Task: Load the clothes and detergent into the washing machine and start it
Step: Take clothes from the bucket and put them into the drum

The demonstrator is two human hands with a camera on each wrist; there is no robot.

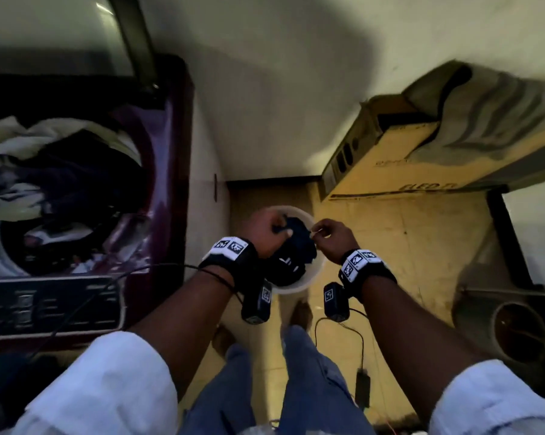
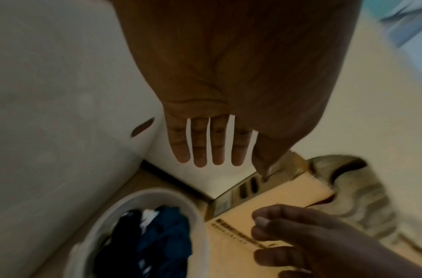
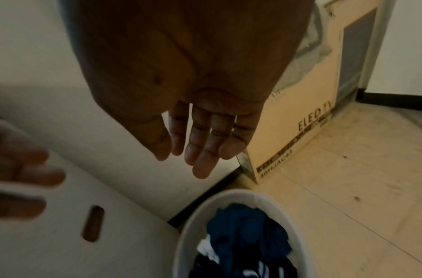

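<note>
A white bucket (image 1: 315,276) stands on the floor beside the maroon top-load washing machine (image 1: 167,146) and holds dark blue and white clothes (image 1: 291,257). Both hands hover just above it. In the left wrist view my left hand (image 2: 216,148) has straight, spread fingers and holds nothing, with the bucket (image 2: 197,214) and clothes (image 2: 162,240) below. My right hand (image 3: 200,148) is also open and empty over the clothes (image 3: 248,231). In the head view my left hand (image 1: 266,230) and right hand (image 1: 330,237) flank the pile. More clothes (image 1: 45,158) fill the open drum.
The machine's control panel (image 1: 45,306) faces me at the left. A cardboard box (image 1: 406,164) with a grey cloth (image 1: 490,114) draped on it leans at the back right. A round dark pot (image 1: 515,334) stands at the right; a cable (image 1: 362,384) lies by my feet.
</note>
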